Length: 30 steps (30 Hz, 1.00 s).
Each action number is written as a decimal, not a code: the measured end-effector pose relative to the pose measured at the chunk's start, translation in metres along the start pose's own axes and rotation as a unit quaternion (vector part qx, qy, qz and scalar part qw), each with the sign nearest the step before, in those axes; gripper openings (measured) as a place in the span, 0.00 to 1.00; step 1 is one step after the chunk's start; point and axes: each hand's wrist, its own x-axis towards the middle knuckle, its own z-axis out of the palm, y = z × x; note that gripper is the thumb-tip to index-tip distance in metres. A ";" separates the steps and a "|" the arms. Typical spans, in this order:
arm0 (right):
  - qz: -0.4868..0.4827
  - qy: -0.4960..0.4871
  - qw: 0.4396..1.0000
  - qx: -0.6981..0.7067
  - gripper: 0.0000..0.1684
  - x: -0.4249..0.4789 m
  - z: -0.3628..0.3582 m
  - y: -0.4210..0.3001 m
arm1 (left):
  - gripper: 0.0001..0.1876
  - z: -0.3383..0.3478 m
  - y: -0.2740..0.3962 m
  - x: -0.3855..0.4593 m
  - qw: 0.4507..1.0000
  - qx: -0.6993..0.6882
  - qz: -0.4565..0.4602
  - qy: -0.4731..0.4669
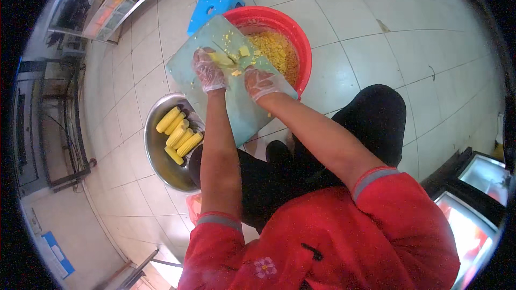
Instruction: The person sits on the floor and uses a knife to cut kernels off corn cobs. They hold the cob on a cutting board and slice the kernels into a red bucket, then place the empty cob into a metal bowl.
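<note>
A pale green cutting board (193, 76) lies across the person's lap, its far corner over a red plastic tub (304, 56) that holds loose corn kernels (278, 52). In a clear plastic glove, my left hand (209, 69) grips the near-left end of a corn cob (221, 59) lying on the board. My right hand (260, 82), gloved too, is curled at the cob's other end; what it holds is hidden beneath the fingers. Cut corn pieces (244, 51) and scattered kernels rest beside the cob. Left of the board, a steel basin (150, 145) contains several peeled corn cobs (177, 135).
A blue plastic stool (213, 6) stands behind the tub on the tiled floor (342, 16). Metal shelving (121, 20) is at the upper left, a dark metal frame (64, 129) at the far left. Lit glass-fronted cabinets (467, 221) stand at the lower right.
</note>
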 end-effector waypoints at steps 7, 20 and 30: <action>-0.035 0.002 0.999 0.002 0.15 0.031 0.008 0.011 | 0.12 0.005 0.019 -0.001 0.986 -0.097 -0.139 0.004; 0.040 -0.066 0.997 0.007 0.15 -0.036 -0.047 0.018 | 0.18 -0.002 0.011 -0.006 0.927 -0.239 -0.264 0.119; 0.003 -0.028 0.999 -0.030 0.12 -0.015 -0.026 0.033 | 0.20 -0.007 0.002 -0.006 0.878 -0.316 -0.272 0.234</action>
